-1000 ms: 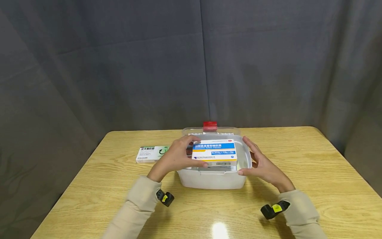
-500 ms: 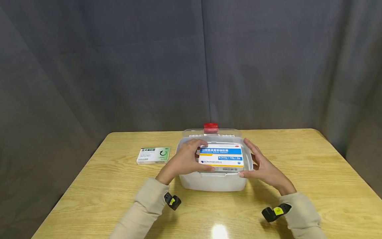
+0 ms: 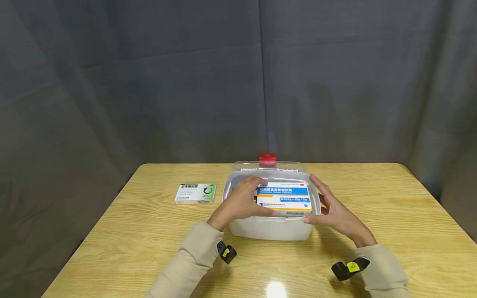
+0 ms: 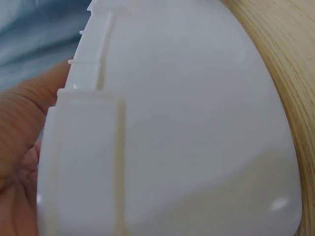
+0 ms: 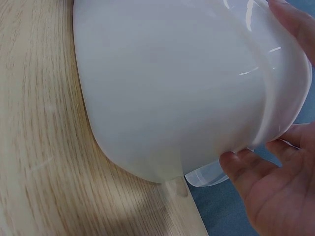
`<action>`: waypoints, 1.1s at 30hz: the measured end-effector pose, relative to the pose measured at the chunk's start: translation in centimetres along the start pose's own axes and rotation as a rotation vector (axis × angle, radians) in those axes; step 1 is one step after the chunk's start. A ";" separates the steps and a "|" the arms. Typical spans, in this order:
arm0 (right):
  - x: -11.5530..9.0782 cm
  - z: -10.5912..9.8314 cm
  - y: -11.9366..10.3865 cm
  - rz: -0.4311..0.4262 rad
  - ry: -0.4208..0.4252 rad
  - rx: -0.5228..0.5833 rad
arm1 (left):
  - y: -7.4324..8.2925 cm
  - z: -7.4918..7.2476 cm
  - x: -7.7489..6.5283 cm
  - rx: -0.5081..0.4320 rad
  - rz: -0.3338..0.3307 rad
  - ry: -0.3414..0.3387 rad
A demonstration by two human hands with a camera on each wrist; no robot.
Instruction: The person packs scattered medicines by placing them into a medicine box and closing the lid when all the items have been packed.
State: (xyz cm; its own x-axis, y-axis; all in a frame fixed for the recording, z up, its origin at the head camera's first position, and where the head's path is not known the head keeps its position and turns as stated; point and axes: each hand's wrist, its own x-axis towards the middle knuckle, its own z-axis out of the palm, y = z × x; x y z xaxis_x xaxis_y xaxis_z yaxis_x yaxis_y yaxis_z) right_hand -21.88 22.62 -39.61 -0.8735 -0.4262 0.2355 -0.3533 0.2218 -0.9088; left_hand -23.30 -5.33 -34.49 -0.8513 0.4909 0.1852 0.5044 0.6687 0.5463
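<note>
My left hand (image 3: 242, 203) holds a blue, white and yellow medicine box (image 3: 285, 199) by its left end. The carton lies label up inside the mouth of a white plastic storage box (image 3: 270, 230), right of centre. At the storage box's right end, my right hand (image 3: 335, 214) grips the rim, thumb at the front corner and fingers along the side. In the right wrist view, fingertips (image 5: 234, 164) touch the white wall. The left wrist view shows the front wall (image 4: 197, 123), with part of the left hand (image 4: 22, 142) behind the rim. The carton is hidden in both wrist views.
A flat green and white medicine box (image 3: 195, 193) lies on the wooden table (image 3: 141, 231), left of the storage box. The clear lid (image 3: 246, 166) with a red latch (image 3: 267, 159) stands open behind. A grey curtain (image 3: 186, 103) hangs beyond the table's far edge.
My left hand has moved right and down with the medicine box, which now sits lower in the storage box, nearer its right end. The right hand keeps its hold on the rim.
</note>
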 end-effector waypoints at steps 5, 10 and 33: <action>0.0 0.0 0.0 0.000 0.000 0.002 | 0.3 0.2 0.4 0.014 -0.044 -0.016; -0.1 -0.1 0.1 -0.007 -0.004 0.011 | 0.6 0.5 0.8 0.031 -0.065 -0.033; 0.0 0.0 0.1 0.015 0.013 -0.020 | 0.8 1.3 1.9 0.145 -0.083 -0.145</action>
State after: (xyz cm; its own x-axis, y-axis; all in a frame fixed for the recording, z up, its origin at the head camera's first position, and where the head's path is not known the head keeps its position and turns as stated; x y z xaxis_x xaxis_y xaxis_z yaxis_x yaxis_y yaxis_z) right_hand -21.92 22.68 -39.71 -0.8829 -0.4110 0.2270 -0.3469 0.2453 -0.9052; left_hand -24.29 -3.14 -34.70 -0.8664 0.4989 0.0190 0.4577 0.7785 0.4294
